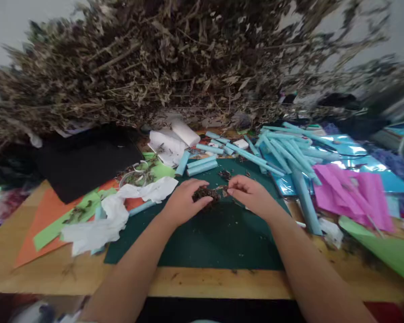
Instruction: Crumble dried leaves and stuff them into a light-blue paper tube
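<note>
Curled around a clump of dark dried leaves (207,195), my left hand (185,202) rests over the dark green mat (218,242). The thumb and fingers press on the clump from the left side. Just to the right, my right hand (251,195) pinches a small dried leaf piece (225,191) between thumb and fingertips, close beside the clump. Another little heap of dried crumbs (225,175) lies on the mat beyond the hands. Smaller flecks are scattered over the mat.
Light blue paper rolls (202,168) lie behind the hands, with a larger pile (289,152) at right. Pink paper (353,193), crumpled white tissue (101,229), green paper strips (67,220) and a black sheet (87,161) surround the mat. Dried plants (188,58) hang low across the back.
</note>
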Motion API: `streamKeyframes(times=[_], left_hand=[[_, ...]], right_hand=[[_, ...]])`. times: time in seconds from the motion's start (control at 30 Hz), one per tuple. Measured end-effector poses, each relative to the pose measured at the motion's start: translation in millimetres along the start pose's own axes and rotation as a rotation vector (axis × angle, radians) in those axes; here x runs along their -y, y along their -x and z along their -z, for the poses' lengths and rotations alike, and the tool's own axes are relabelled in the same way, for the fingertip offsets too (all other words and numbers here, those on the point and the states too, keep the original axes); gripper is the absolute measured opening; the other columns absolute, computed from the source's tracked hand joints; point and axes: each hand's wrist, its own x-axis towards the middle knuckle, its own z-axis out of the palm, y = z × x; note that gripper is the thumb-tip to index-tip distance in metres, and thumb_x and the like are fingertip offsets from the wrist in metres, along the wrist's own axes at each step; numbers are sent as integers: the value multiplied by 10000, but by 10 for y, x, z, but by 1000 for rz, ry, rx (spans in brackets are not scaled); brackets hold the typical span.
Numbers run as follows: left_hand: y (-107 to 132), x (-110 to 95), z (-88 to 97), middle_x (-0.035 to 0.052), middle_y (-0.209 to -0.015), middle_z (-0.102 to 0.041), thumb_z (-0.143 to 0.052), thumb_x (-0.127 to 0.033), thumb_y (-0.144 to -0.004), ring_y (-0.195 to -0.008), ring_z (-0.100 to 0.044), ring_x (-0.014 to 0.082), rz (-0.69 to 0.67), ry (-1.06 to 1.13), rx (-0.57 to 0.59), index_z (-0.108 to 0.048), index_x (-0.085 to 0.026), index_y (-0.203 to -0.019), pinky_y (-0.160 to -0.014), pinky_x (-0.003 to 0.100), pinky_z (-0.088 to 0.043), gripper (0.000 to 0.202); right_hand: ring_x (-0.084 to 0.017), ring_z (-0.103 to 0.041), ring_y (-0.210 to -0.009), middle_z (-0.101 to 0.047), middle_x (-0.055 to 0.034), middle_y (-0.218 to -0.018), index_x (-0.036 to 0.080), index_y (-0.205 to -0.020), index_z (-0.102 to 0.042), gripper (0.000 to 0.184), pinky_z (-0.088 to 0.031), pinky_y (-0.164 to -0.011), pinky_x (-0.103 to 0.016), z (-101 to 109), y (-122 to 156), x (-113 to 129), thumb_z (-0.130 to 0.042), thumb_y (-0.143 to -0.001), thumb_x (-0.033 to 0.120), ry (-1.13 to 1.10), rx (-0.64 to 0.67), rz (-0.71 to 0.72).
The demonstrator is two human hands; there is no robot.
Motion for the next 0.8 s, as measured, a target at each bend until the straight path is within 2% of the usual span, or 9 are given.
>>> streamKeyframes(times=[0.13, 0.3, 0.4, 0.5, 0.57, 0.63, 0.73, 0.8], left_hand=[[39, -77, -102, 55, -1027, -567, -553, -340, -707, -951, -518, 187, -69, 56, 11, -457, -203, -1109, -841, 328, -409, 435], [76, -112, -170, 67, -1097, -543, -584, -339, -683, -976, -519, 186, -106, 65, -28, -382, -210, -1174, -836, 313, -420, 546], [89, -138, -185, 81, -1021, -563, -576, -405, -676, -910, -534, 193, -172, 4, -9, -356, -182, -1195, -774, 310, -445, 607], [95, -147, -169, 80, -896, -572, -473, -424, -748, -785, -546, 181, -204, -64, -35, -407, -156, -1155, -670, 294, -458, 491], [102, -139, -129, 62, -812, -570, -394, -385, -801, -711, -538, 163, -229, -64, -94, -470, -163, -1080, -617, 273, -446, 364], [107, -144, -74, 39, -737, -560, -349, -322, -831, -670, -523, 142, -235, -3, -209, -531, -171, -936, -600, 251, -424, 259], [93, -236, -24, 4, -607, -492, -331, -254, -839, -590, -472, 115, -174, 147, -376, -498, -167, -668, -563, 232, -385, 254], [69, -362, -42, -3, -576, -440, -333, -250, -833, -569, -437, 114, -152, 224, -406, -434, -169, -575, -552, 240, -372, 289]], right_hand=[[-68, -334, -504, -370, 67, -562, 184, -683, -461, 49, -243, -469, -211, -114, 16, 45, -485, -701, 223, -124, 49, 24], [-48, -348, -462, -409, 80, -538, 181, -666, -462, 54, -254, -440, -193, -232, 14, 81, -512, -681, 195, -400, 93, -21], [-49, -418, -491, -477, 69, -573, 176, -657, -481, 73, -300, -458, -186, -302, 12, 87, -552, -658, 191, -552, 107, -38], [-58, -465, -517, -523, 54, -599, 168, -665, -530, 80, -340, -483, -192, -364, 22, 77, -591, -639, 213, -650, 110, -55], [-53, -453, -476, -522, 55, -559, 166, -680, -564, 92, -337, -470, -192, -387, 30, 70, -596, -648, 246, -697, 99, -59], [-56, -461, -465, -552, 44, -571, 173, -732, -587, 131, -337, -463, -193, -399, 25, 91, -584, -666, 286, -775, 50, -54], [-103, -548, -628, -620, -3, -796, 205, -853, -576, 259, -400, -546, -227, -429, -32, 237, -534, -686, 397, -990, -93, -34], [-145, -562, -793, -604, -18, -940, 225, -910, -555, 342, -430, -678, -288, -478, -97, 415, -467, -702, 482, -1123, -173, -12]])
